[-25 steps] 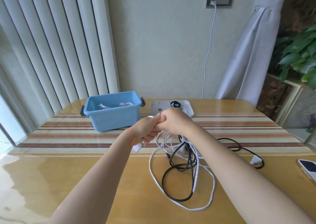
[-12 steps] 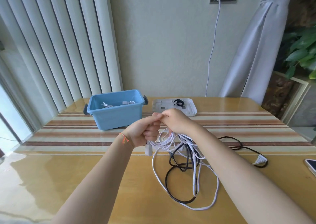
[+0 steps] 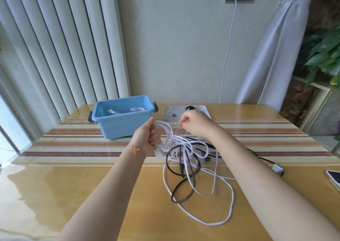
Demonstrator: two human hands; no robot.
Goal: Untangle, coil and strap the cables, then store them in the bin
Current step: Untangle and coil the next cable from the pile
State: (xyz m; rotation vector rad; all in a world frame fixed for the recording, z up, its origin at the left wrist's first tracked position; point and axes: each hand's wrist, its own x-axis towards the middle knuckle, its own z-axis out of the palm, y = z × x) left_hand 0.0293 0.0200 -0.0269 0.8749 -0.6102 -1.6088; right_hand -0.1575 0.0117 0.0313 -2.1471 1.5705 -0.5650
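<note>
Head view: the left hand is fisted round a bundle of white cable, a white plug hanging just below the fist. The right hand has its fingers curled, apparently pinching a thin white strand — the exact contact is too small to tell. Loops of white cable tangle with a black cable and trail down onto the wooden table, to the right of the blue bin. The bin already holds some coiled white cable. Right of the bin lies a white tray; a phone lies at the table's right edge, well apart from the bin.
</note>
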